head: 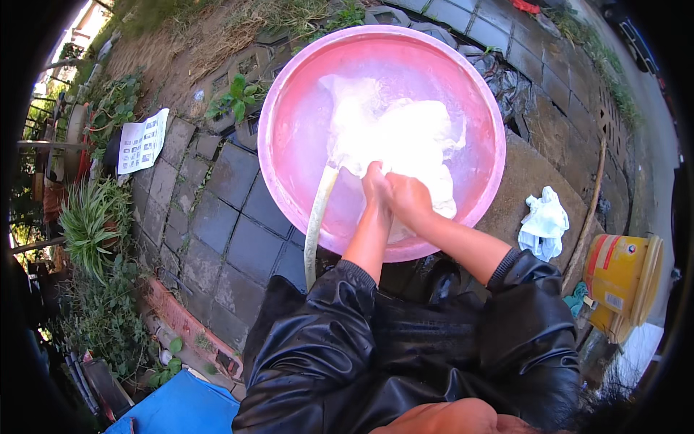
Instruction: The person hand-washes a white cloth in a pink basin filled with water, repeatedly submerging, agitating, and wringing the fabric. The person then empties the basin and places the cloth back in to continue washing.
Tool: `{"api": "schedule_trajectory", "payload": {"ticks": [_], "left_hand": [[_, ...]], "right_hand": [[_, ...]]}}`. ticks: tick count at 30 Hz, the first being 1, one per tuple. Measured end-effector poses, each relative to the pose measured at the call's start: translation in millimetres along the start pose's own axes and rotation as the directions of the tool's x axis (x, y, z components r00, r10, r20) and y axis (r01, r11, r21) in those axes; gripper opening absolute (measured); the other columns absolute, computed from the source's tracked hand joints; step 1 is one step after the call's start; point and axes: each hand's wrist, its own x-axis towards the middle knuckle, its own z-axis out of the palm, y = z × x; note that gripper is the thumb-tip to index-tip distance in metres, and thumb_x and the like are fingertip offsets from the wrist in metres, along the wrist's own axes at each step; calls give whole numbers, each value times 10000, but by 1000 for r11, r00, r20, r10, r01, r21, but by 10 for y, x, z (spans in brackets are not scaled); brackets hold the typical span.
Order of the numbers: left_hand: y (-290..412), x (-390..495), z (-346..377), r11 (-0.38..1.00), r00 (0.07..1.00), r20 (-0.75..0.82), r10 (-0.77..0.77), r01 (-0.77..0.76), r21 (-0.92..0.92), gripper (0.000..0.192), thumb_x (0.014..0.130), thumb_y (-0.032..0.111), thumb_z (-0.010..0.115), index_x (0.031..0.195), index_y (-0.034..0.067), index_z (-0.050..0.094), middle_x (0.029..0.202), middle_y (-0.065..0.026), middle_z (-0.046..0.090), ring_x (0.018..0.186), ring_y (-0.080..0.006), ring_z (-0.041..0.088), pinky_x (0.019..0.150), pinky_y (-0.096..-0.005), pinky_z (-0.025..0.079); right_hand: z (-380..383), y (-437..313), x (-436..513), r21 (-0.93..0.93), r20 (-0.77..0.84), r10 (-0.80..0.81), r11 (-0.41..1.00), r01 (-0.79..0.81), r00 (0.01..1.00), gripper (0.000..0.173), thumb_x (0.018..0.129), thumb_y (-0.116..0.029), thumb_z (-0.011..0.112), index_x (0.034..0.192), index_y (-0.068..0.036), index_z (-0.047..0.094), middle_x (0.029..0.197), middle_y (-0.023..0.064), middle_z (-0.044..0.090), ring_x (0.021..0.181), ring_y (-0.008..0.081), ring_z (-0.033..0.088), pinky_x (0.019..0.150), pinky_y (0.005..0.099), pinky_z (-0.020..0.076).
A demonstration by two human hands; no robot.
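A large round pink plastic basin [490, 141] holds water. White cloth [401, 127], overexposed in bright light, lies bunched in its middle. At the cloth's near edge, my left hand [376, 187] and my right hand [410, 196] are pressed together, gripping the fabric. The fingers are largely hidden by the glare and by each other. A pale hose [319, 217] hangs over the basin's near-left rim, its end beside the cloth, left of my hands. Black waterproof sleeves [320, 320] cover my forearms up to the cuffs.
A crumpled white cloth [544, 223] lies on the paving to the right, near a wooden stick [592, 198] and a yellow plastic bucket [615, 274]. Left are a printed sheet [142, 142], a spiky potted plant [91, 225] and a red planter trough [187, 325]. A blue surface [176, 407] stands lower left.
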Motion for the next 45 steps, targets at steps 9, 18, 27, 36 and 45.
{"api": "schedule_trajectory", "payload": {"ticks": [9, 18, 27, 36, 45], "left_hand": [[-43, 105, -38, 991, 936, 333, -116, 132, -25, 277, 887, 250, 441, 1013, 26, 544, 914, -128, 604, 781, -247, 587, 716, -378, 494], [-723, 510, 152, 972, 982, 179, 53, -92, 216, 318, 847, 100, 580, 1126, -46, 537, 1051, -150, 604, 942, -259, 607, 791, -371, 509], [-676, 899, -460, 408, 905, 63, 420, -251, 878, 364, 779, 186, 676, 1021, -73, 594, 911, -117, 613, 782, -228, 601, 665, -333, 477], [-533, 784, -290, 992, 1000, 16, 2, -4, 124, 503, 928, 408, 478, 1214, -5, 496, 1104, -112, 565, 983, -243, 565, 851, -374, 474], [-439, 427, -41, 954, 980, 36, 197, -200, 224, 391, 937, 288, 446, 1190, -5, 503, 1085, -112, 589, 939, -229, 587, 781, -364, 504]], "right_hand": [[301, 394, 127, -104, -139, 36, 993, -50, 990, 343, 931, -304, 418, 782, -48, 592, 743, 172, 626, 687, 352, 609, 637, 430, 483], [13, 2356, 250, 451, -281, 531, 808, -378, 800, 452, 891, -402, 528, 1044, 10, 631, 967, 209, 651, 948, 313, 616, 839, 391, 452], [233, 1985, 56, 73, -289, 97, 994, -79, 952, 385, 831, -311, 559, 1093, -33, 609, 1071, 207, 627, 1001, 348, 596, 876, 408, 460], [202, 1621, 71, 221, -128, 435, 888, -402, 891, 559, 860, -289, 580, 1285, 27, 401, 947, 264, 635, 929, 450, 593, 802, 447, 470], [-110, 569, 271, -8, 20, 133, 991, -132, 991, 389, 904, -423, 474, 794, -69, 595, 744, 200, 628, 670, 402, 602, 594, 483, 460]]}}
